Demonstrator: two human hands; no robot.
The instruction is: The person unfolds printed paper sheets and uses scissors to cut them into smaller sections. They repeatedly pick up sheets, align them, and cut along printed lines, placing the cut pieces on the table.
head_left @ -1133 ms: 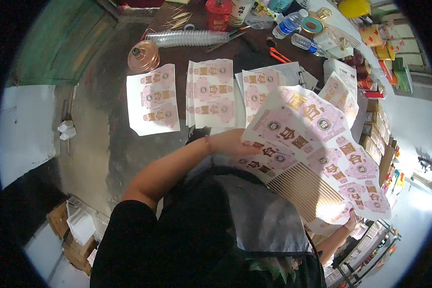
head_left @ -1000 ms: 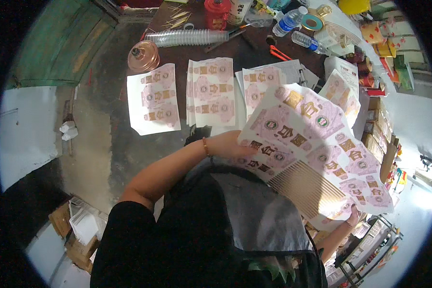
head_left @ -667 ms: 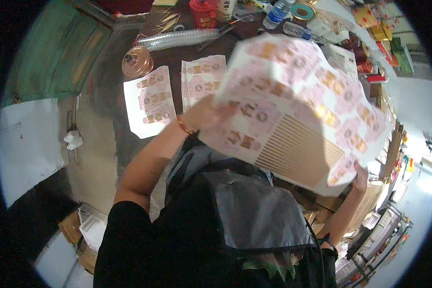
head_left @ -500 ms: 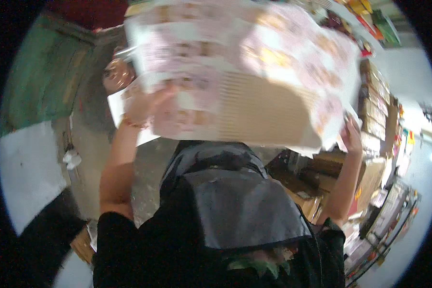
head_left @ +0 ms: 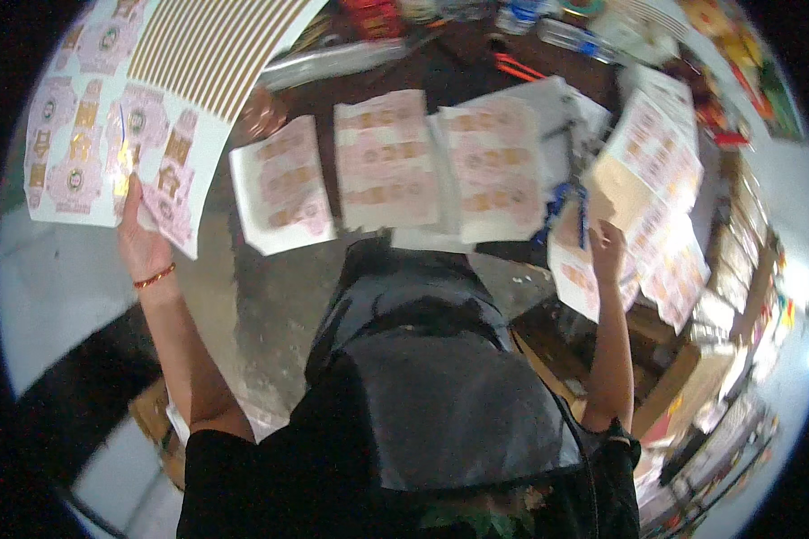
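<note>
My left hand is raised at the far left, pinching the lower edge of a large printed sheet. The sheet is white with pink and gold motifs and gold stripes, and runs out past the top edge. On the right, my right hand is over the printed papers, its fingers curled; whether anything is in them is hidden. Just beside those fingers are blue-handled scissors, lying with the blades away from me. Beneath and beyond the right hand spread overlapping pink-and-gold sheets.
Three smaller paper stacks with similar prints, the left, middle and right, lie along the dark table's near edge. Farther back are a clear plastic bag, a bottle and a red-handled tool. Cardboard boxes stand at right.
The large sheet has swung from in front of me to the upper left in my left hand. My right hand has let go of it and moved inward beside the scissors. The table is uncovered.
</note>
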